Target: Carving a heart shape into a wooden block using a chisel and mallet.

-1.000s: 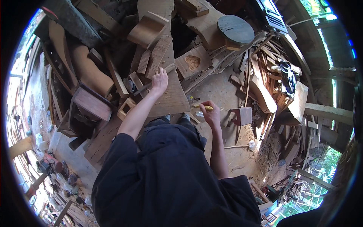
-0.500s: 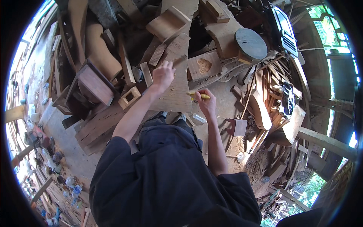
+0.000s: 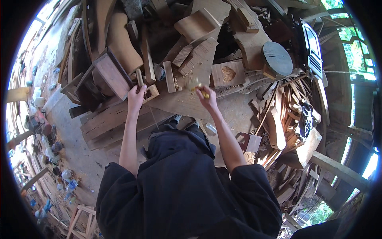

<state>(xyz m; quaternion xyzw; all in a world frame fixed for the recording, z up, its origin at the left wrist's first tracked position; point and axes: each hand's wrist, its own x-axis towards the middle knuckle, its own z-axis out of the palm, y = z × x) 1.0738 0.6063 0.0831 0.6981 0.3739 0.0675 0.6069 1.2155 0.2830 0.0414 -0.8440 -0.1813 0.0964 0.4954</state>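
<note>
My left hand (image 3: 136, 96) is closed around a short, narrow wooden piece (image 3: 139, 77) that sticks up past the fingers. Right beside it lies a small hollow wooden block (image 3: 151, 92), partly hidden by the hand; whether they touch I cannot tell. My right hand (image 3: 206, 98) grips a yellow-handled tool (image 3: 205, 95) over the near part of a wide plank (image 3: 171, 104). The tool's far end is smeared by motion, so its kind is unclear. A carved block with a hollow (image 3: 228, 73) sits just beyond the right hand, and a pale wooden strip (image 3: 169, 77) stands between the hands.
A curved wooden piece (image 3: 197, 24) lies farther back on the plank. A round grey-topped piece (image 3: 277, 58) is at the far right. Dark box-like woodwork (image 3: 112, 75) crowds the left. Scrap wood (image 3: 280, 123) is heaped on the right, and a pinkish block (image 3: 250, 142) stands nearby.
My left hand has moved left from the middle of the plank to beside the hollow block. My right hand has swung the yellow-handled tool forward over the plank. The whole view has shifted and turned slightly.
</note>
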